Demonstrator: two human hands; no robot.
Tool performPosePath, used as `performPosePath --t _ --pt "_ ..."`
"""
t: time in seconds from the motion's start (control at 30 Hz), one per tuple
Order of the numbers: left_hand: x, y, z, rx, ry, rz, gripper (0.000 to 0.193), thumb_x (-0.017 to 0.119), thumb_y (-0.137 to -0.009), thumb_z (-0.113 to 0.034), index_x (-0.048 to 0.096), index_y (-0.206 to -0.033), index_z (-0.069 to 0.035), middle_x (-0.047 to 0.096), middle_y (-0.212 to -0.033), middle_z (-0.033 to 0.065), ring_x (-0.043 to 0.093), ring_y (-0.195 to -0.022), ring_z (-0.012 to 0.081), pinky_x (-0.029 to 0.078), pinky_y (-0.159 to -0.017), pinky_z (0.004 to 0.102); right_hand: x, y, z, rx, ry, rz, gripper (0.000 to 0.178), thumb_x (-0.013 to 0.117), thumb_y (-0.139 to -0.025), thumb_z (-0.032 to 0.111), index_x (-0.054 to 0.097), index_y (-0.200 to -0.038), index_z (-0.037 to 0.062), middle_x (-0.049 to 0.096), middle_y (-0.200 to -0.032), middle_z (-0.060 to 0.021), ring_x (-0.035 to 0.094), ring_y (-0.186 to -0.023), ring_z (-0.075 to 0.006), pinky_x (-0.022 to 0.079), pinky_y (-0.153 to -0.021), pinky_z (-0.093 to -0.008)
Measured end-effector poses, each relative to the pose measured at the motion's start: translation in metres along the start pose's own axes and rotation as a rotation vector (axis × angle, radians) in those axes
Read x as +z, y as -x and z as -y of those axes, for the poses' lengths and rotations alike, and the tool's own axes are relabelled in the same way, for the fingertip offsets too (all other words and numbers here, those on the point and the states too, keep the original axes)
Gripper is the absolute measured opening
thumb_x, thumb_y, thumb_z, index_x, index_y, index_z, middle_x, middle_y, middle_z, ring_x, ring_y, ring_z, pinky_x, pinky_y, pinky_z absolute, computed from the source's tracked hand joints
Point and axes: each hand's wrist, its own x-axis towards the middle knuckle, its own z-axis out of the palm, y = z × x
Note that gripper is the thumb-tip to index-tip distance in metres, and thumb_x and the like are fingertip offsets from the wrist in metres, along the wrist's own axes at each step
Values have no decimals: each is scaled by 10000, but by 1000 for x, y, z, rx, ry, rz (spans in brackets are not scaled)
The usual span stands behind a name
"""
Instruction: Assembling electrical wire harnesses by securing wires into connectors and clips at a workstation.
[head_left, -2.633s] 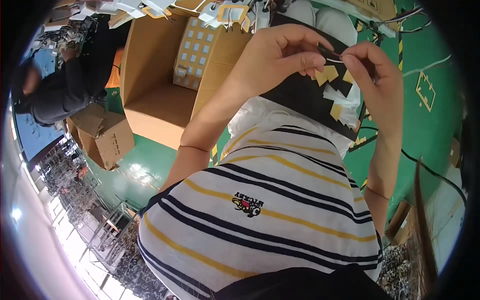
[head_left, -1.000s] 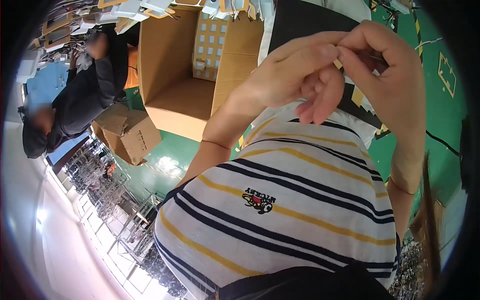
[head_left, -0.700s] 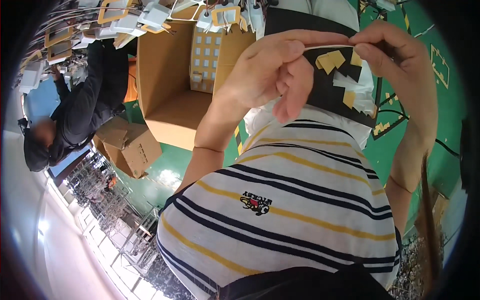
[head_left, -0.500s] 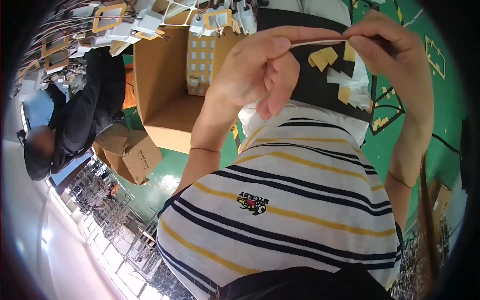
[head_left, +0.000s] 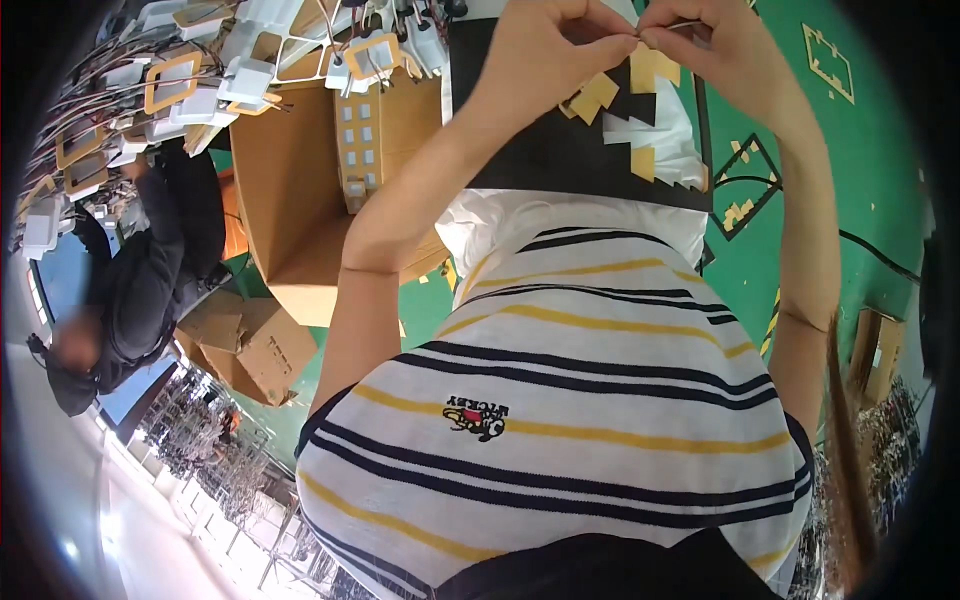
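Observation:
Near the top edge, my left hand (head_left: 555, 45) and my right hand (head_left: 705, 45) meet fingertip to fingertip. Both are closed in a pinch on a thin wire (head_left: 686, 24), a short stretch of which shows by the right fingers; the fingers hide the rest. Below them a black board (head_left: 530, 150) lies across my lap. Yellow tape pieces (head_left: 643, 162) stick to it, some right under my hands. Beside the tape is crumpled white material (head_left: 675, 140), partly over the board.
White modules with yellow frames and wires (head_left: 375, 58) crowd the upper left. Below them stands a large open cardboard box (head_left: 290, 200), with a smaller carton (head_left: 255, 345) nearby. A person in dark clothes (head_left: 150, 270) is at the left. A black frame (head_left: 747, 185) lies on the green floor.
Both hands have moved up and left in the view, and their fingertips have come together; before, they were apart with the thin strand stretched between them. My left fingers have turned inward.

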Motion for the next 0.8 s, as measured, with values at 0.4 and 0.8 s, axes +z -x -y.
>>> performPosePath --t 0.4,0.8 --pt "22 -57 133 -580 600 146 356 568 -903 -216 542 -1178 9 612 -1142 148 597 -1049 229 492 -911 376 131 64 -141 -35 196 -311 130 593 -742 194 708 -794 161 655 -785 -87 631 -734 -308 495 -624 -430" --pt "38 -92 103 -695 671 739 182 520 -956 -222 554 -858 -73 629 -791 11 618 -718 151 555 -759 342 120 102 -68 150 973 -267 121 587 -764 167 659 -752 71 588 -825 -48 570 -819 -233 462 -713 -349"
